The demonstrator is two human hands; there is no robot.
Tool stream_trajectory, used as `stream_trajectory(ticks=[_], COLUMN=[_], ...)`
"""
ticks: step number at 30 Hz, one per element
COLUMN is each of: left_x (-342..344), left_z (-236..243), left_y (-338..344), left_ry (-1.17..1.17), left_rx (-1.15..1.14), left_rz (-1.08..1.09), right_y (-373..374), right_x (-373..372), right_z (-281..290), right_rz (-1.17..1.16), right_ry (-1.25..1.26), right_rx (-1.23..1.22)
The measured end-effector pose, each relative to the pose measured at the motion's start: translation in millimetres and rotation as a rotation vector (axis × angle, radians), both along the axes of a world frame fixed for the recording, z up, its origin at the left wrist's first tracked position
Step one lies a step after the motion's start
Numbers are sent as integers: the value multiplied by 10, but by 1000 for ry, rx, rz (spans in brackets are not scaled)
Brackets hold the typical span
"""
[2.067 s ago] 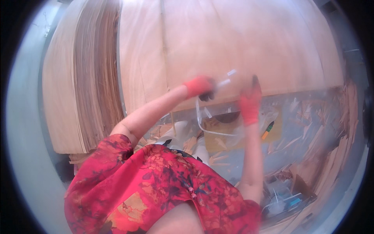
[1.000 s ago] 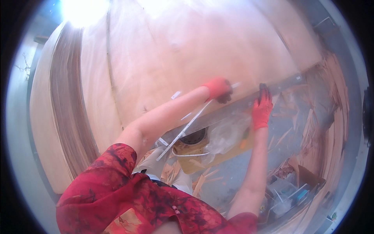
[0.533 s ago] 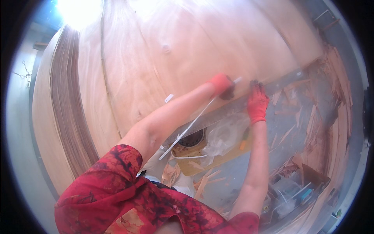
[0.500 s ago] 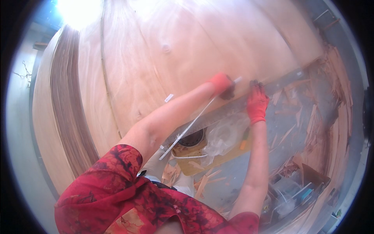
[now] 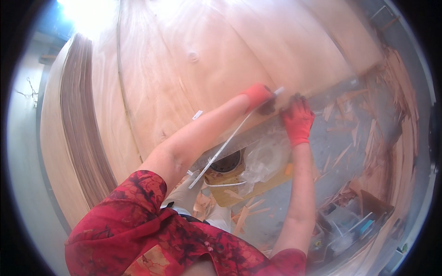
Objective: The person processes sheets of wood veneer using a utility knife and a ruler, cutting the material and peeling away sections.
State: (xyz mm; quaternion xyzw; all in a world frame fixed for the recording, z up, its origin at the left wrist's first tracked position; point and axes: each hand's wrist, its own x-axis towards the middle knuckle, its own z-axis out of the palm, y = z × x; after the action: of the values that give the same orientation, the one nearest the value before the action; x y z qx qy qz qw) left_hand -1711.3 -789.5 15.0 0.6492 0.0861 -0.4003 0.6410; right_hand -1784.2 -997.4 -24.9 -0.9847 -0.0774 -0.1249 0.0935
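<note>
My left hand (image 5: pixel 261 99), in a red glove with dark fingertips, is closed on a short white piece (image 5: pixel 278 90) near the front edge of a pale wood veneer sheet (image 5: pixel 216 60). A long white tape (image 5: pixel 216 154) trails from under it down-left across the edge. My right hand (image 5: pixel 297 115), similarly gloved, lies at that edge just right of my left, fingers apart and slightly bent, their tips on the sheet. A small white label (image 5: pixel 197 115) lies on the veneer beside my left forearm.
Stacked veneer (image 5: pixel 76 115) lines the left. Below the edge are a dark round object (image 5: pixel 225 163), crumpled clear plastic (image 5: pixel 264 161) and a yellow board (image 5: pixel 230 198). Wood offcuts (image 5: pixel 391 129) heap on the right, with a bin of odds and ends (image 5: pixel 345 221) at lower right.
Both hands moved right along the edge over two seconds. In the last half second my right hand shifted left, closer to my left hand, and its fingers spread.
</note>
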Motion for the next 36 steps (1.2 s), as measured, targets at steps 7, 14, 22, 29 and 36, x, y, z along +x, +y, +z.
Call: stream_trajectory(ticks=[7,14,22,29,36], left_x=[-20,94,-10,46,569], left_z=[-70,-500,-478,-296,171], left_y=[-194,-266,-215,192,508], left_ry=[-69,-220,-288,-635,-723], left_rx=[45,215,14,493,183], left_rz=[-93,-193,-135,-644,122], right_y=[-91,48,37,165,190], right_x=[-65,-32,-66,-39,-24], right_z=[-160,-139,-113,25,166], right_rz=[14,36,74,81,125], right_ry=[-54,-10,-1,63,47], right_rx=[104,260,-70,-141,-145])
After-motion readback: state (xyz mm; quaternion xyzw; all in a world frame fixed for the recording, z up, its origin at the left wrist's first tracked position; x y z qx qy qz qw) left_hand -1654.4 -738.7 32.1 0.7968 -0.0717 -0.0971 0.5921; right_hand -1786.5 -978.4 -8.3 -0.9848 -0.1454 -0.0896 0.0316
